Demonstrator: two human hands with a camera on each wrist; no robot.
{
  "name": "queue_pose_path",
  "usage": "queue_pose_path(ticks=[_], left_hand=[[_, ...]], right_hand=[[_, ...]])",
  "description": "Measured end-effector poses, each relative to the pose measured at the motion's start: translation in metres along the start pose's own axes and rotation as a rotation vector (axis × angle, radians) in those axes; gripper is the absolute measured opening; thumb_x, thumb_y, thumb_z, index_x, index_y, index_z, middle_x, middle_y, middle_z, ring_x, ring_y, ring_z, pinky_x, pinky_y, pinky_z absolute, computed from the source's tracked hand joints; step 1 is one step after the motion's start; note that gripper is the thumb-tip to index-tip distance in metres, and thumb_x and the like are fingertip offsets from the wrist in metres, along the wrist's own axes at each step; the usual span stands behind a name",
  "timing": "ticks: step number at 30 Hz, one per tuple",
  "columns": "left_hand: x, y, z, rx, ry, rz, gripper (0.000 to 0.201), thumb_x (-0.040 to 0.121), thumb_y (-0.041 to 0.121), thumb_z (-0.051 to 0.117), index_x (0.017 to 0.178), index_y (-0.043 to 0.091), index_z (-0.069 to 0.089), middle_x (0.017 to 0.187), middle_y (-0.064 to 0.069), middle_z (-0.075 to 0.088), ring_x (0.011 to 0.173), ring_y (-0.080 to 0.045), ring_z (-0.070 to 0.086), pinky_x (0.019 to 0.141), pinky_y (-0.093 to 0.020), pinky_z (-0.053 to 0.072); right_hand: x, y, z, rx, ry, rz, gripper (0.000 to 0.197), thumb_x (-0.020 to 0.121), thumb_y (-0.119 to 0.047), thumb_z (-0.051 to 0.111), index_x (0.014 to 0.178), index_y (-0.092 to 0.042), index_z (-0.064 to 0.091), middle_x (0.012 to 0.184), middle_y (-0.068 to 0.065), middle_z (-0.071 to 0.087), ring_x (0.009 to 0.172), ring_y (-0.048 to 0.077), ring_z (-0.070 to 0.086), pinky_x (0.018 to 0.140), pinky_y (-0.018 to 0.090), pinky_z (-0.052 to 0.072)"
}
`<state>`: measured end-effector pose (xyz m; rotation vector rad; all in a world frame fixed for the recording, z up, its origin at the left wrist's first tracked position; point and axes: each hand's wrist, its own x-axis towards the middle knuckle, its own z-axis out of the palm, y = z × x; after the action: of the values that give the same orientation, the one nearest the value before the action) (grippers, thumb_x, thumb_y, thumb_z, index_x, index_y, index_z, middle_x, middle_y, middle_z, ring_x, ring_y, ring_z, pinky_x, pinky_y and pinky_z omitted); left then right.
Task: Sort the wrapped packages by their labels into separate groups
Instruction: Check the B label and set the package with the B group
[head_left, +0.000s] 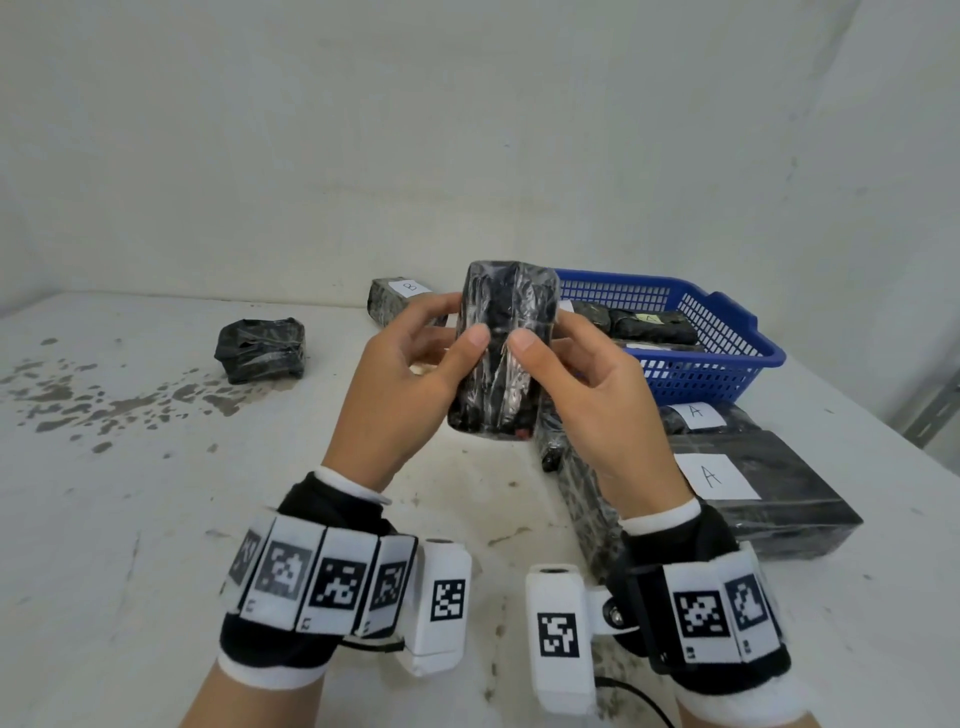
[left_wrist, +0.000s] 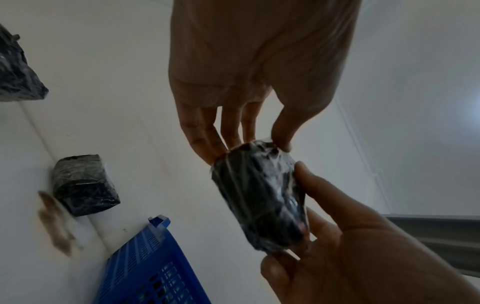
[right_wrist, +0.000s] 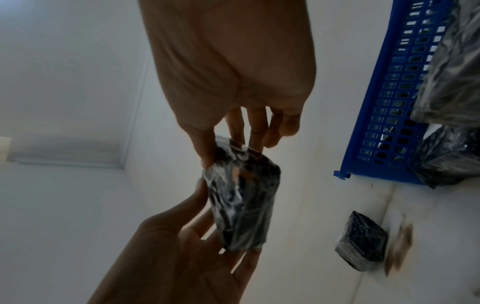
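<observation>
Both hands hold one black wrapped package (head_left: 501, 353) upright above the counter (head_left: 156, 519). The left hand (head_left: 400, 384) and right hand (head_left: 587, 395) each curl their fingers behind it, with both thumbs pressed on its near face; no label shows on that face. A blue basket (head_left: 727, 358) with more packages sits to the right, two A-labelled packages (head_left: 748, 483) near it, and a B-labelled one (head_left: 395, 296) behind.
</observation>
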<state>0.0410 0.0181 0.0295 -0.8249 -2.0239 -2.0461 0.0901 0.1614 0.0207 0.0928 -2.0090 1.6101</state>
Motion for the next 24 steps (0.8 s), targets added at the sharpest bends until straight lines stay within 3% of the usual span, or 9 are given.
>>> queue_pose_path(ticks=[3, 5, 7, 12, 14, 16, 19, 24], left_hand=[[0.0, 0.001, -0.001, -0.019, 0.007, -0.018, 0.014, 0.091, 0.022, 0.063, 0.095, 0.034, 0.056, 0.08, 0.004, 0.072, 0.065, 0.006, 0.062, 0.063, -0.011, 0.047], [0.0, 0.002, -0.002, -0.022, 0.012, -0.022, 0.012, 0.092, 0.023, 0.062, 0.095, 0.034, 0.056, 0.08, 0.003, 0.072, 0.063, 0.006, 0.062, 0.059, -0.009, 0.044], [0.0, 0.002, -0.002, -0.011, 0.01, -0.011, 0.011, 0.092, 0.024, 0.061, 0.097, 0.033, 0.056, 0.079, 0.001, 0.072, 0.061, 0.005, 0.062, 0.058, -0.01, 0.044], [0.0, -0.001, -0.001, 0.035, 0.016, -0.008, 0.013, 0.092, 0.031, 0.06, 0.101, 0.037, 0.055, 0.081, -0.001, 0.072, 0.066, 0.003, 0.061, 0.06, -0.014, 0.046], [0.0, -0.003, -0.001, 0.055, 0.024, -0.001, 0.013, 0.091, 0.034, 0.06, 0.102, 0.038, 0.054, 0.083, -0.002, 0.073, 0.069, 0.001, 0.062, 0.061, -0.016, 0.047], [0.0, -0.003, 0.0, 0.064, 0.035, 0.003, 0.013, 0.09, 0.037, 0.06, 0.102, 0.039, 0.054, 0.085, -0.004, 0.073, 0.072, -0.004, 0.064, 0.064, -0.021, 0.05], [0.0, -0.004, -0.001, 0.083, 0.044, 0.015, 0.014, 0.091, 0.033, 0.061, 0.102, 0.039, 0.053, 0.089, -0.004, 0.074, 0.078, -0.008, 0.068, 0.073, -0.028, 0.056], [0.001, -0.006, -0.001, 0.087, 0.036, 0.029, 0.018, 0.092, 0.027, 0.063, 0.104, 0.038, 0.056, 0.101, 0.004, 0.072, 0.094, -0.009, 0.069, 0.087, -0.043, 0.057]], right_hand=[[0.0, 0.0, 0.003, -0.016, 0.012, 0.012, 0.059, 0.078, -0.064, 0.068, 0.127, -0.032, 0.064, 0.099, 0.006, 0.075, 0.099, 0.044, 0.064, 0.09, 0.057, 0.053], [0.0, 0.002, 0.005, 0.008, 0.012, 0.017, 0.066, 0.076, -0.063, 0.069, 0.131, -0.026, 0.062, 0.092, 0.013, 0.073, 0.097, 0.048, 0.061, 0.09, 0.059, 0.052], [0.0, 0.002, 0.004, 0.014, 0.014, 0.013, 0.063, 0.076, -0.061, 0.069, 0.129, -0.026, 0.063, 0.091, 0.018, 0.071, 0.094, 0.049, 0.06, 0.09, 0.059, 0.051], [-0.001, 0.002, -0.002, -0.033, 0.007, -0.014, 0.03, 0.09, -0.049, 0.069, 0.114, -0.031, 0.072, 0.099, -0.001, 0.075, 0.092, 0.038, 0.066, 0.089, 0.052, 0.056], [-0.001, 0.001, -0.004, -0.026, 0.004, -0.003, 0.029, 0.091, -0.042, 0.07, 0.118, -0.03, 0.072, 0.098, -0.002, 0.074, 0.072, 0.024, 0.064, 0.071, 0.036, 0.057], [-0.002, -0.001, -0.005, 0.019, -0.004, 0.024, 0.033, 0.092, -0.032, 0.069, 0.125, -0.026, 0.068, 0.101, 0.004, 0.073, 0.054, 0.005, 0.058, 0.053, 0.02, 0.047], [-0.004, -0.003, -0.005, 0.039, -0.014, 0.037, 0.038, 0.092, -0.029, 0.069, 0.129, -0.026, 0.064, 0.109, 0.007, 0.071, 0.049, 0.011, 0.06, 0.044, 0.021, 0.047], [-0.003, -0.006, -0.005, 0.078, 0.012, 0.067, 0.022, 0.088, -0.036, 0.07, 0.11, -0.038, 0.067, 0.101, -0.001, 0.073, 0.059, 0.023, 0.069, 0.055, 0.031, 0.058]])
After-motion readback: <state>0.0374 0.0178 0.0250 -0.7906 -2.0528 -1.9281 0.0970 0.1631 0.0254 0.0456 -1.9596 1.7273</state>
